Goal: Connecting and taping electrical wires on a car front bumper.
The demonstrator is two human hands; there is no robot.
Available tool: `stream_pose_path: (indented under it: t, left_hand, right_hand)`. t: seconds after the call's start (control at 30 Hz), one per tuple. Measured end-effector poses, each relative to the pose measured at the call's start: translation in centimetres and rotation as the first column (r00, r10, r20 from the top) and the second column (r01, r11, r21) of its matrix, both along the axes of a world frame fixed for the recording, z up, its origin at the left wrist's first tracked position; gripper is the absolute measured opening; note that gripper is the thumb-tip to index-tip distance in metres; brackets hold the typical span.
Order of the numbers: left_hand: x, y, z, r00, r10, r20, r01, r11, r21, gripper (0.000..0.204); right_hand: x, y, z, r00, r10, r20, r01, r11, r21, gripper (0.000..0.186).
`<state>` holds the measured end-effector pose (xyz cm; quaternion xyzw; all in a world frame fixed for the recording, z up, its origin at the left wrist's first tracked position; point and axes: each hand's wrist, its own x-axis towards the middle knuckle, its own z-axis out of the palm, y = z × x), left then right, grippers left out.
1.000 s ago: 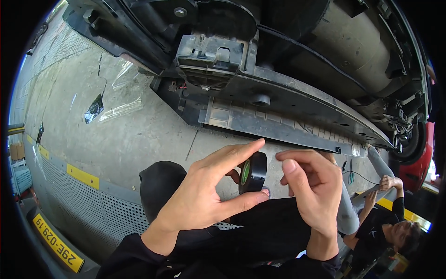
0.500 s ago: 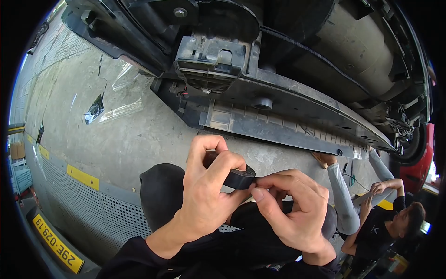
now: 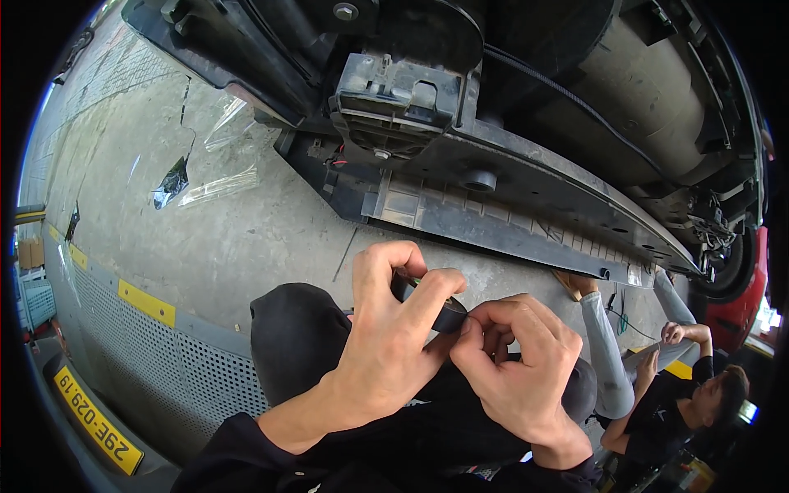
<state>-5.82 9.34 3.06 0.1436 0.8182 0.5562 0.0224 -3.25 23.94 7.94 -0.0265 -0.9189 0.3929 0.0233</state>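
My left hand (image 3: 386,349) is curled around a roll of black tape (image 3: 449,315), its thumb and fingers gripping the ring from both sides. My right hand (image 3: 526,361) pinches thumb against forefinger at the roll's right edge, where the end of the tape seems to be. Whether a strip has come loose there is too small to make out. Both hands are held above my dark-clothed knees, one of which (image 3: 296,333) shows at the left. The roll is in front of the vehicle's underside panel, not touching it.
Across the top spreads a vehicle's dark underside, with a grey bracket (image 3: 399,90) and a long lower panel (image 3: 485,215). Clear plastic scraps (image 3: 218,186) lie on the concrete floor. A perforated metal strip (image 3: 181,345) runs at the left. Another person (image 3: 682,411) crouches at the right.
My hands and the roll have shifted slightly to the right in view. My right thumb has closed against the forefinger at the tape's edge. The vehicle parts also appear a little farther right.
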Motion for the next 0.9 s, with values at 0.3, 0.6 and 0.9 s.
stream_pose_path:
  t: [0.3, 0.6, 0.9]
  left_hand:
    - [-1.7, -2.0, 1.2, 0.965, -0.258, -0.055, 0.263, 0.950, 0.167, 0.049]
    - [-1.4, -1.9, 1.0, 0.973, -0.219, -0.067, 0.225, 0.968, 0.110, 0.058]
    - [-1.6, -2.1, 0.9, 0.987, -0.104, -0.122, 0.106, 0.994, 0.012, 0.058]
  right_hand:
    - [-0.5, 3.1, 2.2, 0.983, -0.046, 0.180, 0.094, 0.960, -0.265, 0.007]
    - [-0.4, 4.3, 2.9, 0.929, 0.028, 0.368, 0.181, 0.835, -0.519, 0.007]
    - [-0.8, 3.1, 2.3, 0.935, -0.113, 0.337, 0.274, 0.833, -0.480, 0.028]
